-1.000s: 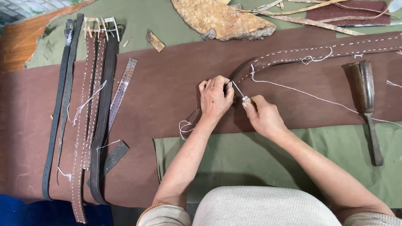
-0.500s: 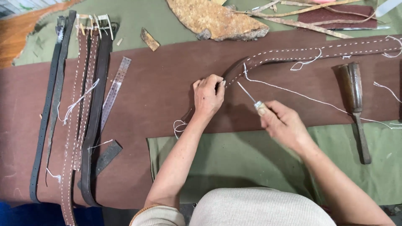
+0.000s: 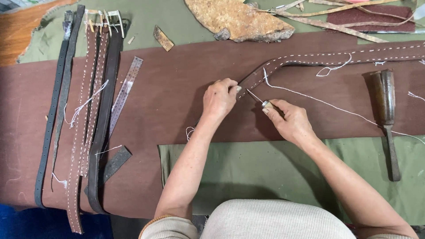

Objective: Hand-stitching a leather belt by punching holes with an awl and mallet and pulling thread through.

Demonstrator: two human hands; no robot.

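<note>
Stitched brown leather strap (image 3: 310, 59) lies on the table (image 3: 177, 88), its near end under the left hand's fingertips and its length running away up and to the right of both hands. Far to the left of the left hand, a bundle of finished belts and straps (image 3: 88, 115) lies side by side, running from the far edge toward the near edge. A metal ruler (image 3: 125, 93) rests just right of that bundle, well apart from the left hand. A small dark leather offcut (image 3: 116, 161) lies below the ruler.

Left hand (image 3: 220, 98) is curled, fingers pressing the strap end flat against the brown cover. Just right of it, the right hand (image 3: 287, 121) is closed around a small awl (image 3: 261, 101), whose thin metal point angles up-left to the strap beside the left fingertips. White thread (image 3: 336, 108) trails from the strap past the right hand toward the right. Further right, a wooden-handled tool (image 3: 386, 110) lies well apart from the right hand. Beyond both hands, a rough tan leather scrap (image 3: 239, 20) rests on green cloth (image 3: 265, 172).
</note>
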